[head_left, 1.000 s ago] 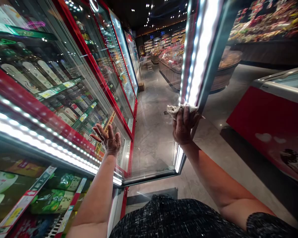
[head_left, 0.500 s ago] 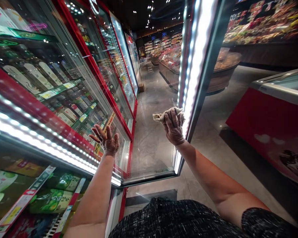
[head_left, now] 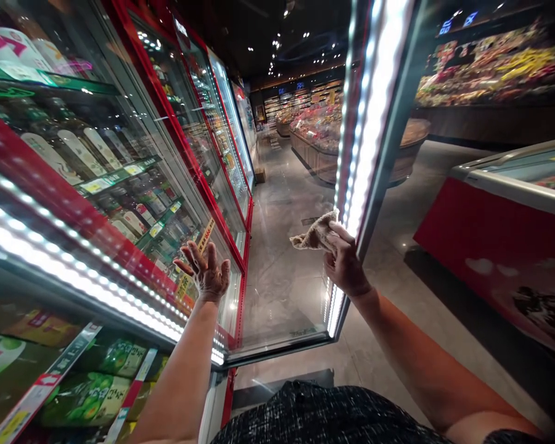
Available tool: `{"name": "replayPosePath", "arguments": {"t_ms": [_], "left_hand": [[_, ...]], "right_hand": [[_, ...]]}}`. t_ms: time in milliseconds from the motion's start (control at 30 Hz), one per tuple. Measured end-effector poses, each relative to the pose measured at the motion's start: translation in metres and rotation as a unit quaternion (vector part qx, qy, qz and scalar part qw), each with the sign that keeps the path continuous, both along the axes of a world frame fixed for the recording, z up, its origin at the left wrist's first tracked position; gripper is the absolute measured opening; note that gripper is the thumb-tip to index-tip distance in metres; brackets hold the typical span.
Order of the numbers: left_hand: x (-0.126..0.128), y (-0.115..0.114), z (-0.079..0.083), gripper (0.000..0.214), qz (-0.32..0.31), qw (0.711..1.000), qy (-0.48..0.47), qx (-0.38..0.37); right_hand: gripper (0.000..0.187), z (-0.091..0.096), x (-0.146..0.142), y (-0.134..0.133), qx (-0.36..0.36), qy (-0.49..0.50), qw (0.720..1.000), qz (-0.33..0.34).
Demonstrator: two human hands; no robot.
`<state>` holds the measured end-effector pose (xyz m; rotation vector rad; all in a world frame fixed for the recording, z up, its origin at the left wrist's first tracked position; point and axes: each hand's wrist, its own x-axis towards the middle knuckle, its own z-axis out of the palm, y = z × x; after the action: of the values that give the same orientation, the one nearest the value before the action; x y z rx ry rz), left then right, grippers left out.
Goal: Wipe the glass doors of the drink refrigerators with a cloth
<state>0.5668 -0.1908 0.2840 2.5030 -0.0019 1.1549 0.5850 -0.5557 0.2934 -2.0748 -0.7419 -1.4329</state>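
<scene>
My right hand [head_left: 345, 259] grips a crumpled beige cloth [head_left: 312, 234] against the LED-lit edge strip [head_left: 367, 117] of an open glass door [head_left: 277, 296]. The cloth's loose end points left across the pane. My left hand [head_left: 209, 271] has its fingers spread and holds nothing. It is raised near the door's hinge side, in front of the neighbouring cooler's yellow price label [head_left: 185, 288]; whether the palm touches the glass I cannot tell.
Red-framed coolers [head_left: 203, 179] with bottles line the left. Green packs [head_left: 86, 394] lie on shelves at lower left. A red chest freezer [head_left: 494, 246] stands at the right, with produce displays [head_left: 499, 68] behind it. A tiled aisle [head_left: 272, 191] runs ahead.
My right hand has turned and shifted slightly right and down, its fingers now along the door's edge strip. The cloth hangs differently. My left hand stays spread; the view has shifted a little.
</scene>
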Motion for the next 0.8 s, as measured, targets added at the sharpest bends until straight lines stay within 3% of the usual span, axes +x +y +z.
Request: {"name": "replayPosePath", "arguments": {"t_ms": [100,200,300,367,433,567,700,800], "left_hand": [[0.000,0.002,-0.004,0.070,0.003,1.000,-0.001,0.001],[-0.001,0.002,-0.006,0.071,0.007,1.000,-0.011,0.006],[-0.003,0.002,-0.005,0.069,0.008,1.000,-0.018,0.015],[-0.005,0.001,-0.004,0.070,0.003,1.000,-0.020,0.024],[-0.006,0.003,-0.005,0.072,-0.003,0.998,-0.034,0.044],[-0.007,0.007,-0.010,0.079,-0.013,0.993,-0.086,0.083],[-0.006,0.010,-0.013,0.079,-0.030,0.992,-0.089,0.086],[-0.007,0.013,-0.013,0.077,-0.040,0.993,-0.079,0.084]], "right_hand": [[0.051,0.010,-0.026,-0.020,-0.034,0.035,0.996,-0.075],[0.037,0.023,-0.042,-0.035,-0.012,0.005,0.984,-0.179],[0.035,0.030,-0.033,-0.024,0.023,-0.065,0.969,-0.235],[0.042,0.027,-0.019,-0.004,0.012,-0.093,0.969,-0.227],[0.056,0.020,-0.006,0.015,-0.026,-0.079,0.982,-0.170],[0.082,0.007,0.002,0.027,0.020,-0.069,0.994,-0.085],[0.062,0.005,-0.005,0.012,0.029,-0.050,0.995,-0.079],[0.054,0.001,-0.005,0.004,-0.008,-0.063,0.987,-0.150]]}}
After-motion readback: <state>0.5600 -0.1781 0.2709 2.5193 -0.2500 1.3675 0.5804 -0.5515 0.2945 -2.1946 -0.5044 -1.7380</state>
